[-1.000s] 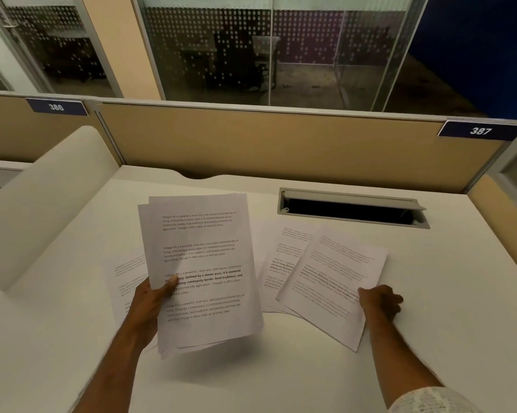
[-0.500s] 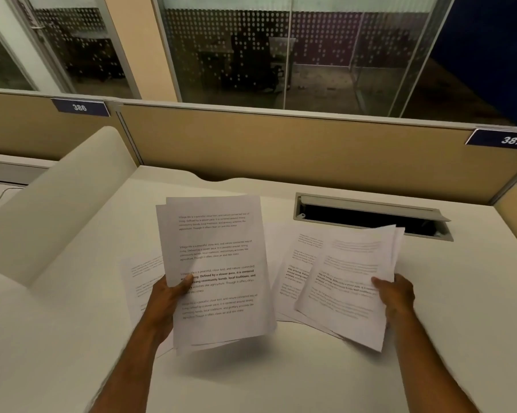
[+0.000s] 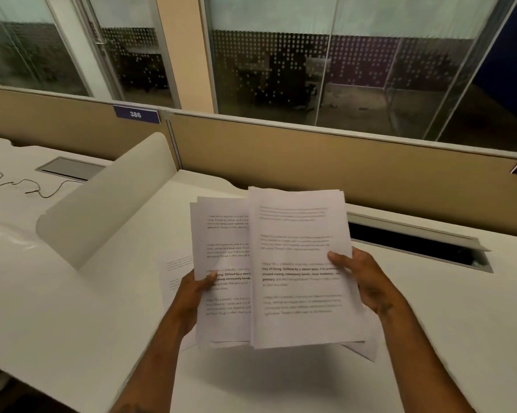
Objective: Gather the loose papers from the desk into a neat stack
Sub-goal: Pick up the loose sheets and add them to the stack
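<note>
My left hand (image 3: 195,293) grips a bundle of printed white sheets (image 3: 221,263) at its left edge, held upright above the white desk (image 3: 72,317). My right hand (image 3: 361,278) grips a second bundle of printed sheets (image 3: 299,293) at its right edge. The right bundle overlaps the front of the left one, and both hang in the air at the desk's middle. One loose sheet (image 3: 177,272) lies flat on the desk, partly hidden behind the left bundle. A corner of another loose sheet (image 3: 366,348) shows under the right bundle.
An open cable hatch (image 3: 415,242) is sunk into the desk at the right, behind the papers. A curved white divider (image 3: 108,204) stands at the left. A tan partition (image 3: 311,162) closes the back. A thin cable (image 3: 28,186) lies on the neighbouring desk.
My right hand has lifted its sheets off the desk and swung them left, over the front of the bundle in my left hand. The camera view has turned to the left.
</note>
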